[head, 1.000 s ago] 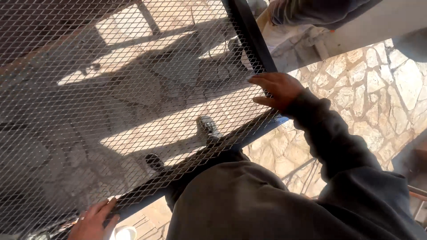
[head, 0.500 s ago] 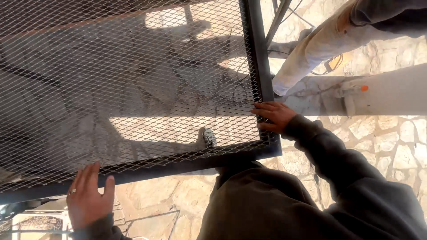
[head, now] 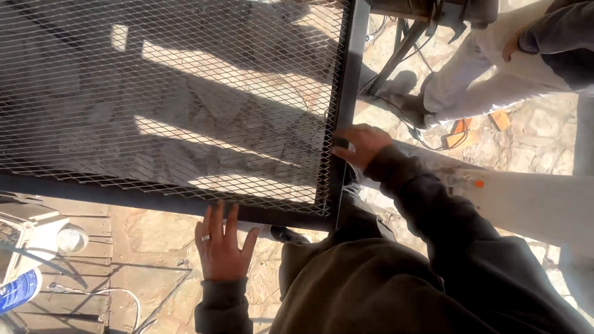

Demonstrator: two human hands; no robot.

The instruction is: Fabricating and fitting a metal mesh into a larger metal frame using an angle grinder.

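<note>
Matt dark metal mesh panel (head: 185, 105)

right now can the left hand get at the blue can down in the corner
Probably not without letting go. The left hand lies flat against the bottom bar of the mesh frame, while the blue can sits well off to its side at the picture's edge. Nothing blocks the way between them.

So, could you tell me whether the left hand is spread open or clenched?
Spread open: the left hand lies flat, fingers extended, against the bottom bar of the mesh frame.
</note>
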